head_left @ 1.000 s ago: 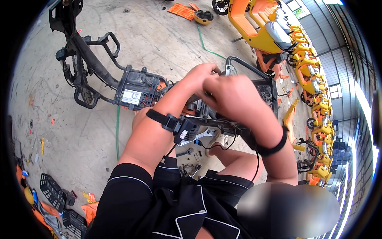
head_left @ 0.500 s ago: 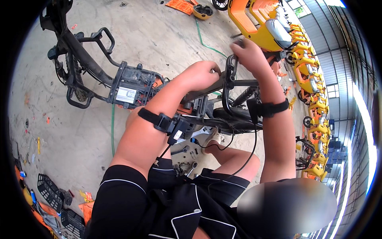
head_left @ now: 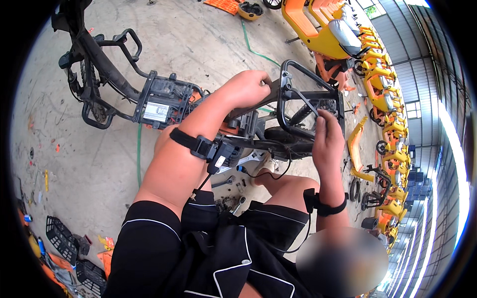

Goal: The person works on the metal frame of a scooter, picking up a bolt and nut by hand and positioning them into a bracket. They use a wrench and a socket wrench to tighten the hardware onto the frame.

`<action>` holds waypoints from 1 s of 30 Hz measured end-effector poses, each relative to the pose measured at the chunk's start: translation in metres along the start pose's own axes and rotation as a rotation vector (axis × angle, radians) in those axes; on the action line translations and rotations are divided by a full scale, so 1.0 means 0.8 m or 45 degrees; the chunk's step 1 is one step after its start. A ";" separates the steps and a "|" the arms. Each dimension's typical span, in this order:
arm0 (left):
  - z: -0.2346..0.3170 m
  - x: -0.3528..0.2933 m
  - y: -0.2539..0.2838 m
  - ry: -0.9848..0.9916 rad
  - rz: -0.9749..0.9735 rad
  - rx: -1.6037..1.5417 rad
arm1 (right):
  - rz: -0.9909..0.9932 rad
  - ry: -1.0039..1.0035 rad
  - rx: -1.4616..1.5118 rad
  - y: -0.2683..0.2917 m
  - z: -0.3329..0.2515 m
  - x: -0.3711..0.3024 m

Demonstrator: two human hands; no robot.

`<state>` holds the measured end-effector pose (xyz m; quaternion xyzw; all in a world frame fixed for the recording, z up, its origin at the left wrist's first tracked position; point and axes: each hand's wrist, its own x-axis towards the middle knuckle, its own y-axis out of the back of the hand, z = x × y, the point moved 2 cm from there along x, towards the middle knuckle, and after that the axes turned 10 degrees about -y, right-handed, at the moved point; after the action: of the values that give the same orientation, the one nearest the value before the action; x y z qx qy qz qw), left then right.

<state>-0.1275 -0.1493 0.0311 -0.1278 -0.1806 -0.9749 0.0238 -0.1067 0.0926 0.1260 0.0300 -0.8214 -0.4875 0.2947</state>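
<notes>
Since the earlier frame, right hand (head_left: pixel 325 141) has been lowered to centre right; fingers are pinched on a crossbar of the black rack frame (head_left: pixel 298 94). Left hand (head_left: pixel 248 87) is closed on the frame's near edge, upper centre. Risk judged: fingers could be nipped between bars if the frame shifts; loose wrenches (head_left: pixel 233 193) on the floor could be kicked.

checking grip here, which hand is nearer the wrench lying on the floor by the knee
Left. The left hand grips the black rack frame up-left of the wrench; the right hand is farther right on the rack.
</notes>
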 end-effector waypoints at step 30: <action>-0.001 0.004 0.006 -0.001 -0.017 0.010 | -0.375 -0.122 -0.190 -0.067 0.047 0.200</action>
<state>-0.1304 -0.1539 0.0327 -0.1268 -0.1853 -0.9743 0.0177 -0.2706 0.0399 0.1417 0.1047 -0.7828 -0.5857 0.1820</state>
